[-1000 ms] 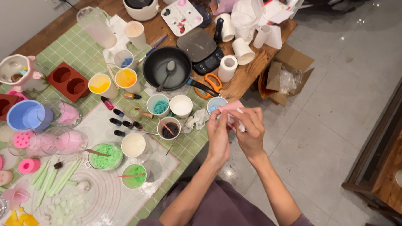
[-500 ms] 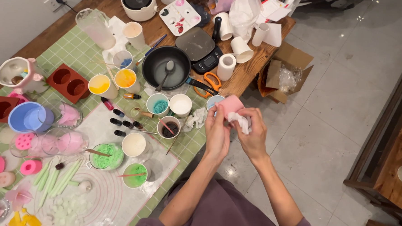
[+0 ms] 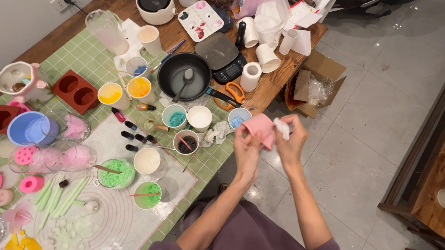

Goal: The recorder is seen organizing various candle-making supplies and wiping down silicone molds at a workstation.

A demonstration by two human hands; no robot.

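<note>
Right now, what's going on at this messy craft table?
A person stands at the table's edge holding a pink mould in the left hand and a scrap of white tissue in the right hand, both raised over the floor beside the table. The tissue is pressed against the mould. On the table sit cups of coloured bits, a black pan with a spoon, and orange scissors.
</note>
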